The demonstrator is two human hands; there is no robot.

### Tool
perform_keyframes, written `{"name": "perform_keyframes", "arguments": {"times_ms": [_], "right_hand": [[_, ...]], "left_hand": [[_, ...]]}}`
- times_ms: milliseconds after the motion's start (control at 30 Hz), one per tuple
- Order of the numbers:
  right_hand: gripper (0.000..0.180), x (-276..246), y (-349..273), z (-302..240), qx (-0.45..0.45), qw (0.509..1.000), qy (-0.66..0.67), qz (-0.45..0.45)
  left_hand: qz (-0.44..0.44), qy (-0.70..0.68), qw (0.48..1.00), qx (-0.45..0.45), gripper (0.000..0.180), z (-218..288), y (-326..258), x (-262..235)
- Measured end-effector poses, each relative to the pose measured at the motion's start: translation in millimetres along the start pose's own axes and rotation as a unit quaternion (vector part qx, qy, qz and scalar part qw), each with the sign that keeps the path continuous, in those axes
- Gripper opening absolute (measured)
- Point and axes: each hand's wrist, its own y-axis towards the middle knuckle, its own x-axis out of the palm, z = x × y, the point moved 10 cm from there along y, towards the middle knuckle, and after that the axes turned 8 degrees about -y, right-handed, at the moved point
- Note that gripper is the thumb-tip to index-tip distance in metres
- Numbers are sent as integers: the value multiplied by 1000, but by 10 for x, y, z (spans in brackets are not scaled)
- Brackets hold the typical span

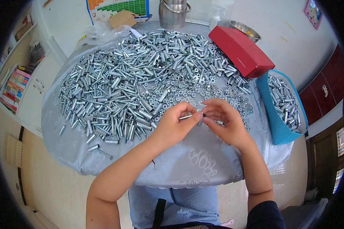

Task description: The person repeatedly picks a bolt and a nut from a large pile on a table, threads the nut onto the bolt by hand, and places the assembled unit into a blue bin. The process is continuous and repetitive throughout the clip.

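Note:
My left hand (pixel 172 124) pinches a slim metal bolt (pixel 184 117) between thumb and fingers, its shaft pointing toward my other hand. At the bolt's far end, my right hand (pixel 229 124) curls its thumb and fingers in close around a small dark tip. What those right fingertips grip is too small and partly hidden. Both hands are over the near part of the table, just in front of a spread of loose metal nuts (pixel 183 86). Left of and behind the nuts lies a wide heap of shiny bolts and metal sleeves (pixel 114 72).
A light blue bin (pixel 274 124) full of assembled-looking metal pieces stands at the right edge. A long red box (pixel 240 49) rests at the back right. Behind are a steel pail (pixel 172 15), a metal bowl (pixel 256 36), a spray bottle (pixel 215 19) and a plastic bag (pixel 103 34).

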Motion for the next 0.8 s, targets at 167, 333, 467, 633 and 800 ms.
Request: {"name": "perform_keyframes", "arguments": {"times_ms": [167,333,467,633,800], "right_hand": [[41,1,9,12,2,1000,-6,-10],[42,-42,19,33,-3,999,41,21],[42,-70,24,47,-21,1000,-5,14],[41,-15,-1,62,-11,999,34,-4],[44,149,-18,-31,-36,999,-15,-33]], "left_hand": [[-14,29,999,13,13,31,2,36],[-12,41,999,25,13,13,13,9],[-30,47,998,22,15,34,-4,40],[-84,-55,983,-157,23,-202,-72,147],[-128,-164,935,-288,35,-423,-213,347]]}}
